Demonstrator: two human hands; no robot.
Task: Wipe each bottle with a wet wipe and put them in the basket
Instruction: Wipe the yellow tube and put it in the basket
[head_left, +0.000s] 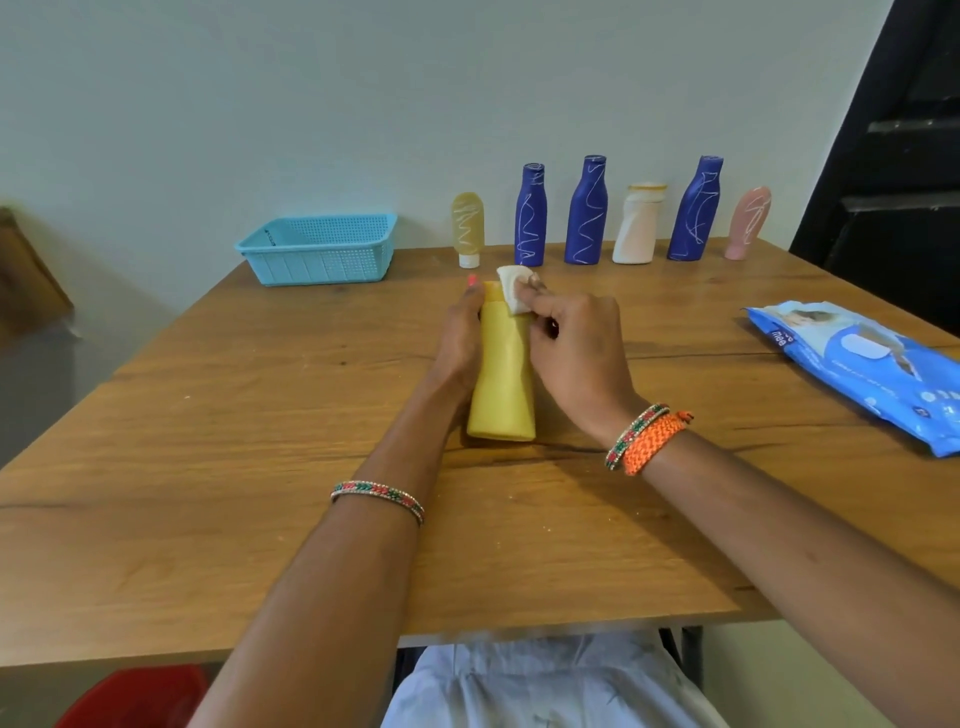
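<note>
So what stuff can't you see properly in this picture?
Head view only:
- Yellow bottle: its far side is hidden by the left hand, and its top end by the wipe in the right hand.
- Wipes pack: cut off by the right edge; print too small to read.
- Basket: its inside floor is hidden behind its front wall.
- Red thing under the table: cut off, can't tell what.

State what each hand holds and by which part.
The left hand grips the yellow bottle along its left side near the cap end. The right hand pinches the wet wipe in its fingers against the bottle's top.
</note>
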